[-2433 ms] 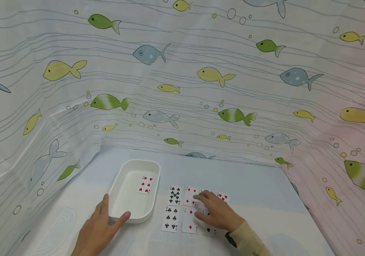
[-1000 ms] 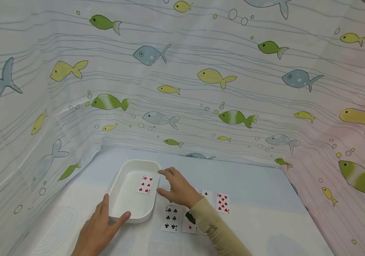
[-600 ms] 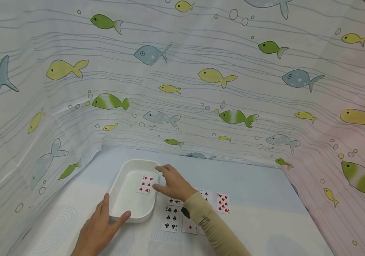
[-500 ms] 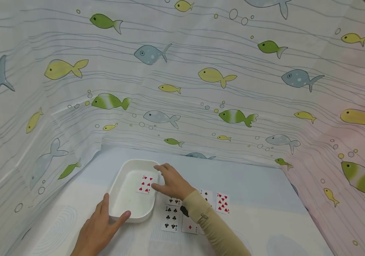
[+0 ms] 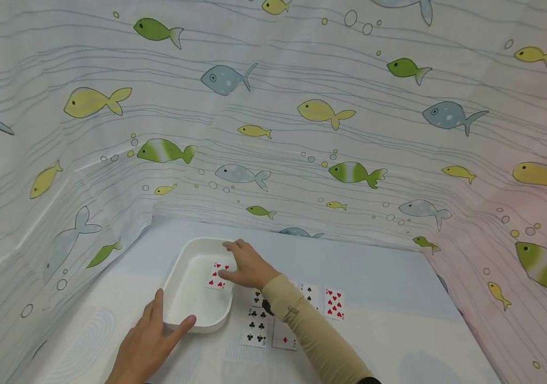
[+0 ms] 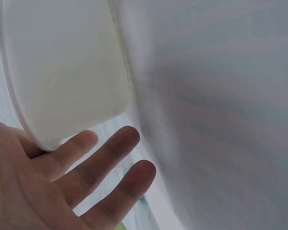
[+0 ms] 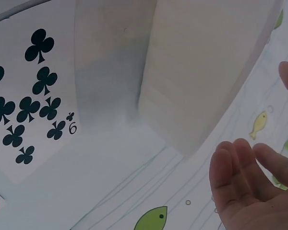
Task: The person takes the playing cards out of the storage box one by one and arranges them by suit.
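In the head view my left hand (image 5: 146,338) touches the near left corner of a white plastic tub (image 5: 173,280), thumb over the near rim and fingers along the outside. The left wrist view shows those fingers fairly straight beside the wall. My right hand (image 5: 250,266) reaches over the tub's right rim, fingers loosely bent and holding nothing. Its thumb overlaps a six of hearts (image 5: 213,281) lying face up in the tub. In the right wrist view, a nine of clubs (image 7: 31,108) lies beside the tub wall (image 7: 197,72).
Right of the tub, cards lie face up in rows: a six of clubs (image 5: 256,326), a two of diamonds (image 5: 283,337), a three of spades (image 5: 308,290) and a heart card (image 5: 334,304). The right sleeve (image 5: 319,336) covers others. A fish-print sheet (image 5: 302,160) hangs around the table.
My right hand has moved left from above the cards, crossing the tub's rim with its thumb now over the six of hearts. The left hand and tub have stayed put.
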Available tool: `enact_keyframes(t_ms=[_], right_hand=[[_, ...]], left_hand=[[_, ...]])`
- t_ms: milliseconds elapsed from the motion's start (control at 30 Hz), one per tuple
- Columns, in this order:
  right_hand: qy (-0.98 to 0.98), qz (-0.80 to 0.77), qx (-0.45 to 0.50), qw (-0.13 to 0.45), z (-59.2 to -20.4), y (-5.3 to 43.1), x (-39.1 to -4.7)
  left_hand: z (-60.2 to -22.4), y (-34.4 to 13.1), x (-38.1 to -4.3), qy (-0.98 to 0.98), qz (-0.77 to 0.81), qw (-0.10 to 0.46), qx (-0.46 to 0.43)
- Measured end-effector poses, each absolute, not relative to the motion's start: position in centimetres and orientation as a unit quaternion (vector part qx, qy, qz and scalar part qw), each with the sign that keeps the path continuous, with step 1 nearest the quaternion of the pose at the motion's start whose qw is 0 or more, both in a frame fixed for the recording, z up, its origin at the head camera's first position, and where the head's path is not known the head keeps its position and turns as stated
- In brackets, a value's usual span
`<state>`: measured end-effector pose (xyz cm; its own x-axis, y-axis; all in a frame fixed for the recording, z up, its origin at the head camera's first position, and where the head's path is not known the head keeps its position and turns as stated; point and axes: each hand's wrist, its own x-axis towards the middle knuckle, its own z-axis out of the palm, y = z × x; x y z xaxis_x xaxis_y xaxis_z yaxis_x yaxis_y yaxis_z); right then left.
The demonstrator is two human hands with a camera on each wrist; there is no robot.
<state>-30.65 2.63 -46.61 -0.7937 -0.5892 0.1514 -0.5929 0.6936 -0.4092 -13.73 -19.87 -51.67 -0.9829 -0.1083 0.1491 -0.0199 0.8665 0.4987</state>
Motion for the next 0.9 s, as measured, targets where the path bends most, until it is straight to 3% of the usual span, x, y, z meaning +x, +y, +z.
enact_keyframes(t_ms=[200, 567, 900], right_hand=[[-0.925, 0.215, 0.314, 0.012, -46.5, 1.3, -31.4], [-0.931, 0.197, 0.304, -0.045, -46.6, -0.7, -32.4], [-0.941, 0.087, 0.326, -0.038, -48.1, -1.2, -33.1]], left_hand=[[-51.8, -20.0, -13.7, -0.962, -0.257, 0.092, 0.032], [-51.6, -19.9, -13.8, -0.962, -0.264, 0.064, 0.039], [-51.5, -19.9, -13.9, -0.961, -0.266, 0.056, 0.045]])
